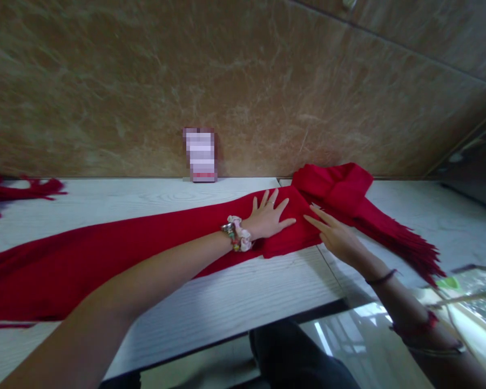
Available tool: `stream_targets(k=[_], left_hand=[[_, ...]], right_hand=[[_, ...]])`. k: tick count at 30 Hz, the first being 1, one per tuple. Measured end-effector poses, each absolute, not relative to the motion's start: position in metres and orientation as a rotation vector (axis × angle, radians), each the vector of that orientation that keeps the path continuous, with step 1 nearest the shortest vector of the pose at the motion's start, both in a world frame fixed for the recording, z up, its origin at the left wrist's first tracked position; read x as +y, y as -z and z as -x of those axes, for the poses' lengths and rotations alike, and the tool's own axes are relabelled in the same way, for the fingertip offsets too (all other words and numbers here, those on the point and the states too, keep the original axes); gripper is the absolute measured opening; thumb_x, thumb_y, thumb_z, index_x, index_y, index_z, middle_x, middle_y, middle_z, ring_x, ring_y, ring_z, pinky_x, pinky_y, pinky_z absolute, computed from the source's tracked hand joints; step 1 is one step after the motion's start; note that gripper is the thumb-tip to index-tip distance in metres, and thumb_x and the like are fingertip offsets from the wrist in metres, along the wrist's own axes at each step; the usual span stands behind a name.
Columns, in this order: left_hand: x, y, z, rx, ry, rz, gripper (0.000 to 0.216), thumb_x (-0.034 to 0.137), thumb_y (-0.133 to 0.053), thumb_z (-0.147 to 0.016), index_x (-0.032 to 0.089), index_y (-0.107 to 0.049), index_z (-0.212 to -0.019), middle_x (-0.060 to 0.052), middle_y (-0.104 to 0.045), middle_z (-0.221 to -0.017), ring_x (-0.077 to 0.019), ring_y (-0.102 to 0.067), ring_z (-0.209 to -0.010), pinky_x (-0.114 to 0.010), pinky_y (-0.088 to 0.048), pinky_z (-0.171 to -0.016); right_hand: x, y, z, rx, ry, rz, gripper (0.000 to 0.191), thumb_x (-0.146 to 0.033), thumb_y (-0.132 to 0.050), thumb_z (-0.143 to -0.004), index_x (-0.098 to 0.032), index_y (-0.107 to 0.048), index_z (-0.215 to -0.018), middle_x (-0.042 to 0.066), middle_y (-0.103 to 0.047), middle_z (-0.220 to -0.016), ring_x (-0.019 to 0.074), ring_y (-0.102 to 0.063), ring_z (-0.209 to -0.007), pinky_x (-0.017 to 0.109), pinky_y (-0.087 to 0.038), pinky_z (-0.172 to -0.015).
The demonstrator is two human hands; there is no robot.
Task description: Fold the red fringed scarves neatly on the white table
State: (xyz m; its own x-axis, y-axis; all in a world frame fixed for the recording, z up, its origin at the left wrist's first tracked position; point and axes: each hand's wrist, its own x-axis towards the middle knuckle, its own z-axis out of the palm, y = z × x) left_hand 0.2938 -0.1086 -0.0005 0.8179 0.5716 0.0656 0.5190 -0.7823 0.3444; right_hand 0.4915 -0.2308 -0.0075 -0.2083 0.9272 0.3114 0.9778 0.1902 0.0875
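A long red scarf (117, 243) stretches across the white wood-grain table from the left edge toward the right. My left hand (267, 216) lies flat on it with fingers spread, a ring on one finger and a scrunchie with bracelets at the wrist. Beside it, at the scarf's right part, is my right hand (338, 237), its visible fingers stretched out over the red cloth and holding nothing. Just beyond the right hand, the cloth is bunched into a folded heap (336, 186), and a fringed end (417, 248) trails toward the lower right.
Against the brown marbled wall (243, 81) stands a phone-like object (202, 156) with a blurred-out face. More red fringed cloth (20, 189) lies at the far left of the table (243, 302). Clear plastic wrapping (476, 289) is at the right edge.
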Motion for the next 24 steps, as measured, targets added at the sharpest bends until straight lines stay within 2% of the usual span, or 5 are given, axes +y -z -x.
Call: stream_targets(k=[2,7,13,18,24], left_hand=[[-0.117,0.003,-0.273,0.724,-0.086,-2.723,0.085,0.07,-0.037,-0.08,0.021,-0.016,-0.146,-0.017,-0.001,-0.153,-0.0383,0.005,-0.139,-0.063,-0.006,-0.106],[-0.094,0.004,-0.221,0.583,0.105,-2.806,0.079,0.066,-0.041,-0.082,0.029,-0.014,-0.146,-0.01,0.001,-0.155,-0.0335,0.007,-0.14,-0.055,-0.006,-0.109],[-0.091,0.005,-0.145,0.691,0.085,-2.804,0.08,0.065,-0.038,-0.083,0.029,-0.005,-0.147,-0.009,0.005,-0.154,-0.0298,0.007,-0.141,-0.053,-0.008,-0.11],[-0.099,0.011,-0.068,0.853,0.155,-2.865,0.065,0.056,-0.039,-0.087,0.03,-0.022,-0.144,-0.007,-0.014,-0.153,-0.0313,-0.005,-0.141,-0.055,-0.01,-0.109],[-0.087,-0.003,0.008,0.768,0.195,-2.791,0.055,0.042,-0.046,-0.086,0.035,-0.034,-0.139,-0.002,-0.029,-0.148,-0.0244,-0.015,-0.14,-0.048,-0.012,-0.111]], right_hand=[[-0.23,0.008,-0.491,-2.344,0.334,1.805,0.057,-0.002,-0.032,-0.078,-0.014,-0.05,-0.13,0.012,-0.043,-0.141,0.0191,-0.046,-0.125,0.034,-0.047,-0.098],[-0.232,0.014,-0.456,-2.452,0.37,1.748,0.05,-0.004,-0.033,-0.084,-0.013,-0.051,-0.13,0.012,-0.054,-0.131,0.0208,-0.049,-0.122,0.037,-0.047,-0.098],[-0.226,-0.003,-0.409,-2.436,0.634,1.858,0.042,-0.008,-0.042,-0.085,-0.012,-0.056,-0.124,0.017,-0.053,-0.131,0.0348,-0.044,-0.124,0.054,-0.043,-0.094],[-0.214,0.001,-0.419,-2.666,0.388,1.557,0.054,0.002,-0.036,-0.082,-0.015,-0.048,-0.132,0.011,-0.053,-0.133,0.0212,-0.045,-0.126,0.042,-0.04,-0.104],[-0.222,0.01,-0.41,-2.685,0.304,1.466,0.052,0.0,-0.032,-0.086,-0.015,-0.045,-0.134,0.009,-0.05,-0.136,0.0193,-0.04,-0.129,0.04,-0.04,-0.105]])
